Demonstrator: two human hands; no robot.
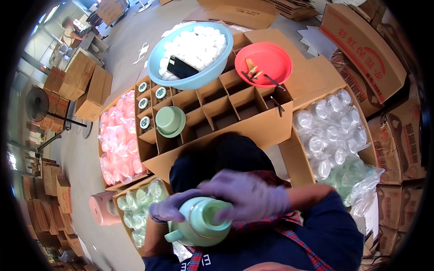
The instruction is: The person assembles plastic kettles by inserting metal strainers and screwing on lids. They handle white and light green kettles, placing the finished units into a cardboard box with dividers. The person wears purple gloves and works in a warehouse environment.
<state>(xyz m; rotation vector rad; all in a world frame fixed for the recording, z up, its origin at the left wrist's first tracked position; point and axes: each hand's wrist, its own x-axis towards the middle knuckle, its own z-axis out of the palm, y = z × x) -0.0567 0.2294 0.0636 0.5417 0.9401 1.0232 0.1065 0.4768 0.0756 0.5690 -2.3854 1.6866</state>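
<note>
A mint-green vacuum jug [199, 221] with a side handle is tilted in my lap, its round neck facing up toward me. My left hand [171, 208], in a purple glove, is wrapped round the jug's far left side. In a matching glove, my right hand [253, 196] lies across the top of the jug, its thumb by the neck. Motion blurs its fingers, so I cannot make out whether they grip anything. Beyond my knees, a green cup-shaped lid [169, 121] sits upside down on a divided carton [226, 122], next to several round white-and-green tops [160, 93] in its compartments.
On the carton stand a blue basin [156, 58] of white caps with a black phone [181, 67], and a red bowl [275, 61] holding small tools. Boxes of bagged pink [120, 140], green [140, 203] and clear cups [332, 126] flank me. Another person [72, 34] sits far left.
</note>
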